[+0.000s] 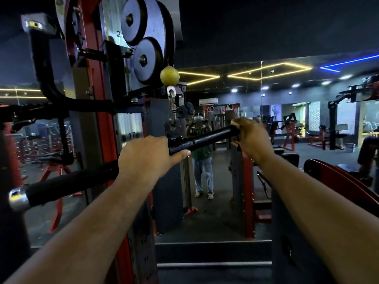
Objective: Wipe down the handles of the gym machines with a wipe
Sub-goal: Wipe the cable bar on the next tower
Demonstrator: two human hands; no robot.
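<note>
Head view: at mid-frame a black bar [205, 138] hangs from a metal clip [171, 111] under a yellow ball [169, 76] and two pulley wheels [143, 37] at upper centre. The left hand [147, 154] grips the bar just left of centre, fingers curled over it and thumb lying along its underside. The right hand [251, 136] closes round the bar's right end, and a small pale scrap, apparently the wipe [234, 123], shows at its upper edge, pressed against the bar. The work appears to be at the right end of this bar; whether the left stretch, running down to a chrome cap [18, 198] at lower left, has been wiped cannot be told. A curved black handle [44, 64] at upper left is untouched at this moment. Further machines [336, 128] stand at right, and in my judgement most of the task is left to do.
</note>
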